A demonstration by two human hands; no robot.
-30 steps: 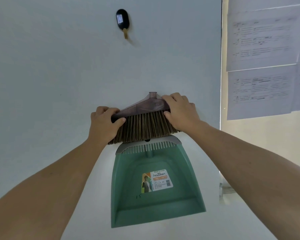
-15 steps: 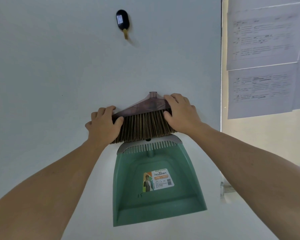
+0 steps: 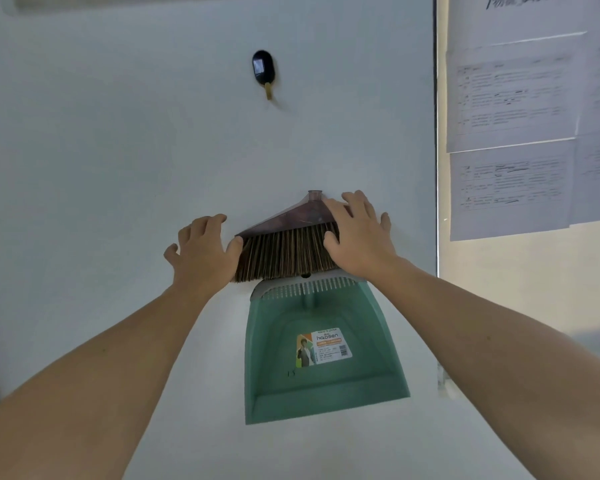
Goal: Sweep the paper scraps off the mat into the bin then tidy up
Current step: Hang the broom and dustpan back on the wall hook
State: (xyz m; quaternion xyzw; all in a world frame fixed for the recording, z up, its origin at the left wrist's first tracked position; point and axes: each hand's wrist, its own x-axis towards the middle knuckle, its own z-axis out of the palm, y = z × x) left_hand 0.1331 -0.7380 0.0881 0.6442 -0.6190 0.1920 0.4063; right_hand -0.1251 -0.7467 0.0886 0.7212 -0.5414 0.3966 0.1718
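Observation:
A broom head (image 3: 286, 249) with brown bristles and a translucent dark cap sits flat against the pale wall (image 3: 118, 150). Directly below it hangs a green dustpan (image 3: 326, 386) with a grey comb edge and a label. My left hand (image 3: 201, 254) is at the bristles' left edge, fingers spread, with only the thumb touching them. My right hand (image 3: 357, 237) lies flat over the right end of the broom head, fingers apart and thumb on the bristles. No mat, scraps or bin are in view.
A black oval hook (image 3: 263, 69) is fixed to the wall above the broom. Printed paper sheets (image 3: 510, 133) hang on a cream surface to the right, past a vertical edge. A small white fitting (image 3: 445, 386) sits low at that edge.
Both hands were closed around the ends of the broom head. Now their fingers have opened and spread, and the left hand has drawn off to the left. Broom and dustpan stay in place.

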